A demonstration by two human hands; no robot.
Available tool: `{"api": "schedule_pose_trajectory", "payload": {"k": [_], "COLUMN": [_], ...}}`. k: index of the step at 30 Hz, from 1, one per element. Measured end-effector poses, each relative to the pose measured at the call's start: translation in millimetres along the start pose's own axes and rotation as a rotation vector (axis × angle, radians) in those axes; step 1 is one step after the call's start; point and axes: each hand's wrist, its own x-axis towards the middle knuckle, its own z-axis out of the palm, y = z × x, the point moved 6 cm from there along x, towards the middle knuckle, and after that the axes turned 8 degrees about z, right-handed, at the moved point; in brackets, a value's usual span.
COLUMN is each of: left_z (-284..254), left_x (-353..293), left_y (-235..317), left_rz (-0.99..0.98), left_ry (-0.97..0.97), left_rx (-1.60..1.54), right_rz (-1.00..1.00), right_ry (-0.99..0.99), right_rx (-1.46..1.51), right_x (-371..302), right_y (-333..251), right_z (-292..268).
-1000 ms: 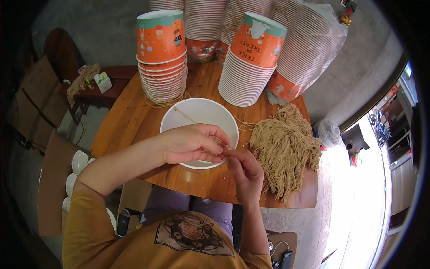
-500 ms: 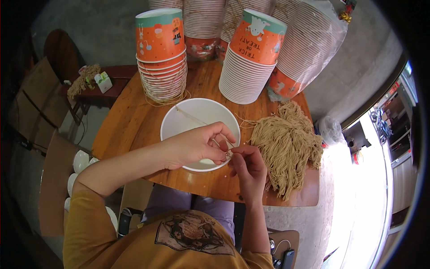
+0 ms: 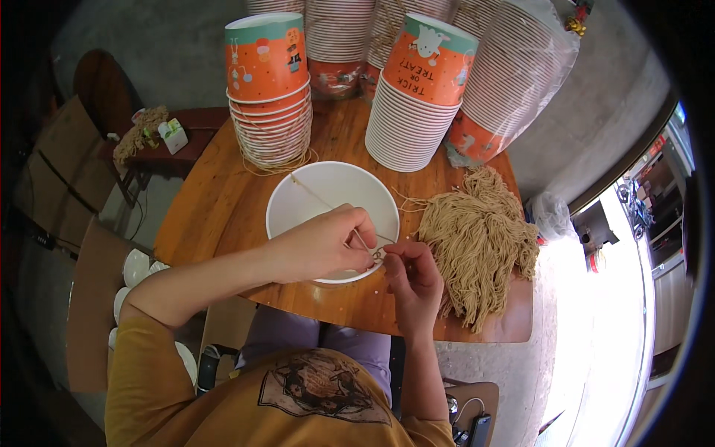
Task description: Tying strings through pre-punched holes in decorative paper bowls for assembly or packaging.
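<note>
At far left, a dark red bench, with a small bundle of tan strands and, just right of it, a white box on top. Next, the wooden surface. Toward its back, a left stack of orange-and-teal buckets, mouths down, with loose strings draped about the lower rims and trailing onto the wood. In front, near the middle, an open bucket, white inside, mouth up. Reaching over its mouth from the left, the left hand, thumb and fingers closed on a thin tan string. From the bucket's left wall, just below the rim, across the opening and into the fingers: the course of this string, with a small loop above the near right rim, between both hands' fingertips. Right of that, the right hand, thumb and forefinger pinched on the looped part. Behind, a right stack, also mouths down. Beside the right hand, a thick heap of tan yarn. Farther back, a plastic-wrapped stack, tilted; past the surface's right edge, a clear bag.
</note>
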Motion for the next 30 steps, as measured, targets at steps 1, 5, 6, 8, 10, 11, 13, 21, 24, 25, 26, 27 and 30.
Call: {"api": "schedule_pose_trajectory", "payload": {"k": [1,5,6,8,10,11,13,21,24,25,26,27,30], "left_z": [1.1,4.6,4.1,4.6,4.4,4.0,1.2,8.6,8.5,8.3,8.4,8.7,8.7], "left_x": [0.9,3.5,3.6,3.8,4.4,4.7,-1.2,-9.6,-8.4,-8.4,-8.5,-8.6,-8.6], "left_y": [-2.1,-14.9,-15.1,-14.4,-14.2,-12.9,3.4,31.9,31.5,31.5,31.8,32.0,29.4], "left_rz": [-0.084,-0.152,-0.152,-0.147,-0.126,-0.106,-0.004,0.471,0.452,0.453,0.468,0.482,0.480], "left_ry": [-0.036,-0.104,-0.103,-0.122,-0.119,-0.116,-0.072,0.122,0.112,0.112,0.108,0.105,0.111], "left_rx": [-0.086,-0.162,-0.162,-0.146,-0.122,-0.098,0.075,0.517,0.531,0.531,0.518,0.506,0.553], "right_rz": [-0.012,-0.027,-0.027,-0.030,-0.035,-0.040,-0.059,-0.214,-0.229,-0.233,-0.237,-0.238,-0.293], "right_ry": [-0.001,0.006,0.006,0.005,0.010,0.014,0.066,0.090,0.118,0.123,0.127,0.128,0.150], "right_rx": [-0.010,-0.042,-0.042,-0.050,-0.052,-0.055,-0.028,-0.427,-0.466,-0.459,-0.453,-0.453,-0.500], "right_x": [0.2,0.0,0.2,0.3,0.4,0.3,-1.3,-3.0,-3.0,-2.7,-2.6,-2.4,-2.3], "right_y": [-0.2,-4.2,-4.0,-3.3,-4.7,-5.8,-7.0,-29.7,-30.4,-28.0,-26.9,-27.2,-30.9], "right_z": [0.3,1.6,1.5,1.0,0.8,0.6,-0.2,7.5,8.5,9.3,10.0,10.9,14.7]}}
